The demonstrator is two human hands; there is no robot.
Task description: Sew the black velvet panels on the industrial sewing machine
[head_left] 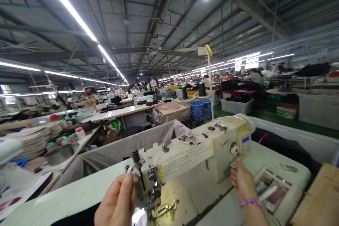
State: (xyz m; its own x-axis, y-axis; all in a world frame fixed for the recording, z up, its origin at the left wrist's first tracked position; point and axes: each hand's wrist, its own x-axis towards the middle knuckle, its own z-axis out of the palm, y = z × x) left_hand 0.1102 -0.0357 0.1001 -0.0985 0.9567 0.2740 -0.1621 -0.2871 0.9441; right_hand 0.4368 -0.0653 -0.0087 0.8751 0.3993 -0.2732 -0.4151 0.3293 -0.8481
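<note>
A cream industrial sewing machine (190, 148) stands on a pale worktable (79, 190) right in front of me. My left hand (118, 201) is raised at the needle end, thumb and fingers pinched together near the thread guides, apparently on thread too thin to make out. My right hand (242, 182), with a pink wristband, reaches up to the machine's right end below the small control panel (245, 141), fingers curled against the body. The needle and presser foot (161, 210) are lit from above.
A small tray of bits (272, 190) lies right of the machine, a cardboard box (320, 197) beyond it. Grey fabric bins (119, 148) sit behind the table. Thread cones (202, 89) stand on a rack. Stacked parts and tins cover the left bench (47, 141). Other workers sit far off.
</note>
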